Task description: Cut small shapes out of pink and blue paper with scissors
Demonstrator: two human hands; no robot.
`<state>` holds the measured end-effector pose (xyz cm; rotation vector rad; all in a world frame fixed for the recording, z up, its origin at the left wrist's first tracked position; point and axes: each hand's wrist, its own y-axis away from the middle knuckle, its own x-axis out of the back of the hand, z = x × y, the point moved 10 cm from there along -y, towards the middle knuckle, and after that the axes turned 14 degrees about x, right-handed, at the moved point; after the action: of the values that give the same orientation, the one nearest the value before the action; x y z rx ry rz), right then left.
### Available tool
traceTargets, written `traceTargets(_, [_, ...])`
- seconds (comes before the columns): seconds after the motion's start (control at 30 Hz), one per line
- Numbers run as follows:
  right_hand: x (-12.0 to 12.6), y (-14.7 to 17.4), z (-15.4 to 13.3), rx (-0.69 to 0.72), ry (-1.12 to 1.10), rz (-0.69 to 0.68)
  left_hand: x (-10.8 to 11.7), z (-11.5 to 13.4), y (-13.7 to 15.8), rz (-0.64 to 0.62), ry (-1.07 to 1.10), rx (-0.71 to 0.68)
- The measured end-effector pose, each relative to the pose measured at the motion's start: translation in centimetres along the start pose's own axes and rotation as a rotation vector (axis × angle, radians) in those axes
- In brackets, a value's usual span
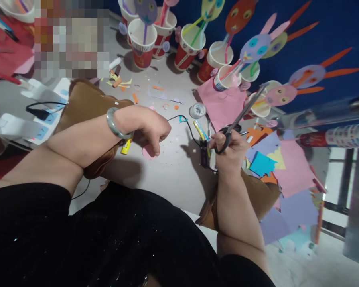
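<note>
My left hand (155, 129), a bracelet at its wrist, reaches down to the table with its fingers curled. Its fingertips meet the edge of a pink paper circle (148, 154); part of the circle is hidden by the hand. On the right, my right hand (231, 149) is raised above the table, gripping a pair of scissors (247, 111) by the dark handles. The blades point up and away, and they look closed. A yellow glue stick (126, 146) lies just left of my left hand.
Red paper cups (142, 50) with straws and paper animal faces line the back. Pink paper (219, 101), a small round container (197, 110) and paper scraps (116, 81) lie nearer. Coloured sheets (296, 167) are piled right. Brown cushions (86, 101) sit under my arms; a power strip (49, 123) is left.
</note>
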<state>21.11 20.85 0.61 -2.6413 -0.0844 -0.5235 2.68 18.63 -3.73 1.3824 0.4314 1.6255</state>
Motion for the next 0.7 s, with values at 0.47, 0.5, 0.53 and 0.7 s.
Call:
traceTargets(0.47, [7.2,-2.3,3.3,0.109,0.792,0.150,1.7,1.3,-0.2,0.165,0.081,-0.205])
traceTargets(0.5, [7.2,-2.4,3.7,0.114,0.811,0.159,1.9,1.4,-0.2,0.178,0.114,-0.229])
traceTargets(0.53, [7.1,-2.6,4.0,0.120,0.825,0.171,2.2,1.4,-0.2,0.188,0.140,-0.246])
traceTargets(0.7, [7.2,-3.2,4.9,0.129,0.844,0.245,2.8,1.7,-0.3,0.234,0.186,-0.292])
